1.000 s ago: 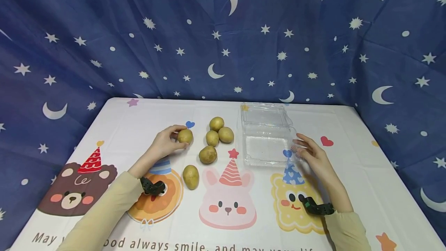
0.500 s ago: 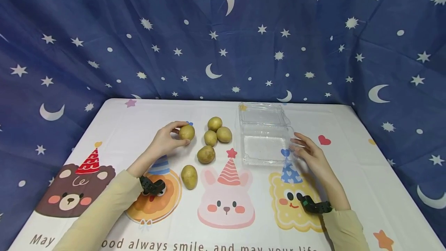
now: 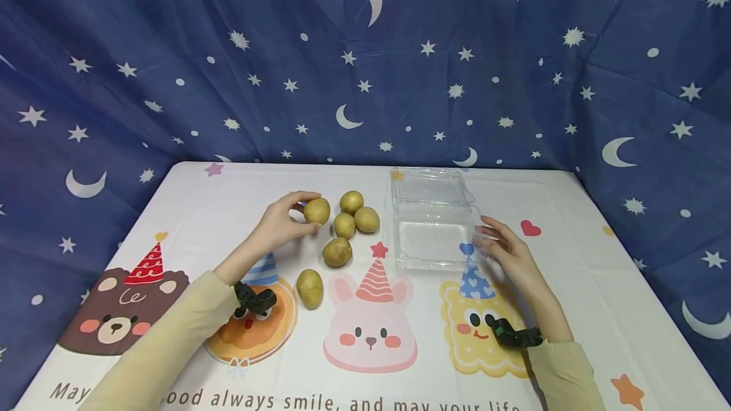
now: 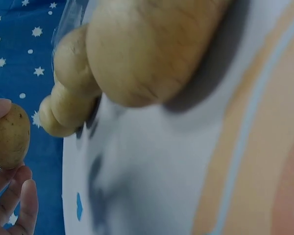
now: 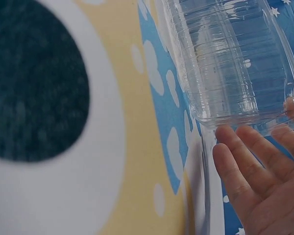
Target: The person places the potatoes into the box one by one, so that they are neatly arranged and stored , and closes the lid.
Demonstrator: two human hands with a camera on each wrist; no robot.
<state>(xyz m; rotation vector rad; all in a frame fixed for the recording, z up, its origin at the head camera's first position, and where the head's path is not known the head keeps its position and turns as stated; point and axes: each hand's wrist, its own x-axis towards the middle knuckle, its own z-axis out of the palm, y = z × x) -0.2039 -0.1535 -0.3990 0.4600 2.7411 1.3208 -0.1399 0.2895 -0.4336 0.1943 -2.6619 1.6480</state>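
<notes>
One potato (image 3: 316, 211) was pinched by the left hand (image 3: 278, 223); the clear container (image 3: 434, 240) was gripped by the right hand (image 3: 511, 254), on that hand's left. Loose potatoes (image 3: 367, 220) right of the left hand risked being rolled by low carrying.

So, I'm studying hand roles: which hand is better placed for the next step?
Likely the left hand: it pinches a rounded yellowish potato, perhaps bound for the clear plastic box whose side the right hand touches.

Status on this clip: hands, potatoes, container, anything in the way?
Left hand pinching one potato, lifted. Right hand at the right side of the open clear container. Other potatoes lying between lifted potato and container.
</notes>
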